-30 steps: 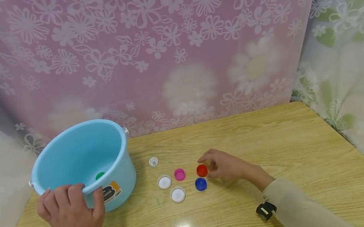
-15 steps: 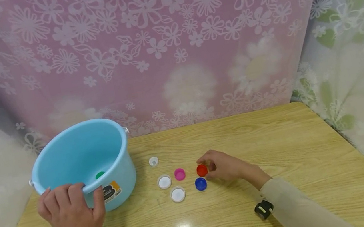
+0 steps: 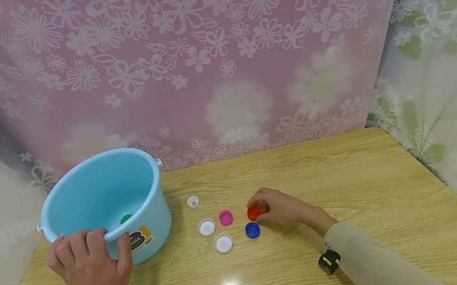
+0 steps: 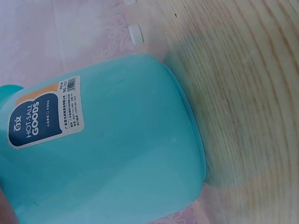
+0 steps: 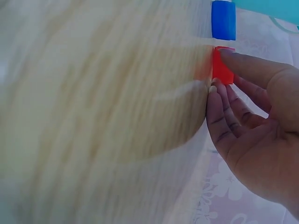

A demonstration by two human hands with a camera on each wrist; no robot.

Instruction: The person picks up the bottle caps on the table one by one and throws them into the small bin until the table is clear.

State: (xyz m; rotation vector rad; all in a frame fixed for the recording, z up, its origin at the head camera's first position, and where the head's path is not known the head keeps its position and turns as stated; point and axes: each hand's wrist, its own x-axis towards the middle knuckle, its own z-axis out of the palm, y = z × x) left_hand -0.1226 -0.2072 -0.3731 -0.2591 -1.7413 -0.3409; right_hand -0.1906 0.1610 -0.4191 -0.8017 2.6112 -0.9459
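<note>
A light-blue bucket [image 3: 155, 211] stands on the left of the table, and my left hand [image 3: 90, 268] grips its front rim, fingers over the edge and thumb outside. Inside it lies a green cap [image 3: 125, 218]. My right hand [image 3: 283, 206] pinches a red bottle cap [image 3: 253, 213] on the table; in the right wrist view the thumb lies against the red cap [image 5: 223, 67]. A blue bottle cap [image 3: 252, 230] sits just in front of it, a pink cap [image 3: 225, 218] to its left.
Two white caps, a nearer one [image 3: 223, 243] and another [image 3: 207, 227], lie between bucket and pink cap. A smaller white cap [image 3: 193, 201] is farther back. The wooden table [image 3: 354, 181] ends at a pink flowered curtain [image 3: 214, 63].
My right thumb and fingers have closed in on the red cap. The left hand keeps its hold on the bucket rim.
</note>
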